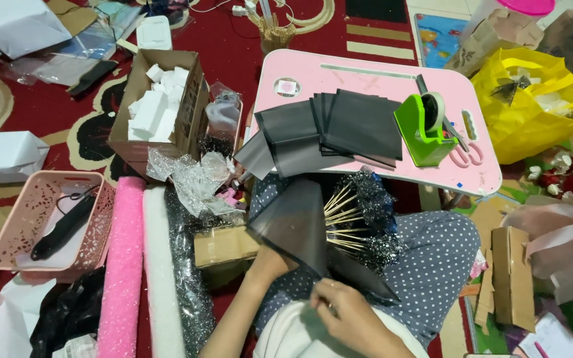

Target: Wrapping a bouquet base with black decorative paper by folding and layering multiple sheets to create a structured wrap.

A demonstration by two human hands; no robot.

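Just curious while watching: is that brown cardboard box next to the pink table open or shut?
Open. The cardboard box has its flaps up, and white blocks show inside, filling much of it.

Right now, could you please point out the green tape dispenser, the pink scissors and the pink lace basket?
Green tape dispenser [421, 132], head view, on its green body.
Pink scissors [467, 156], head view, on a handle loop.
Pink lace basket [98, 219], head view, on its right wall.
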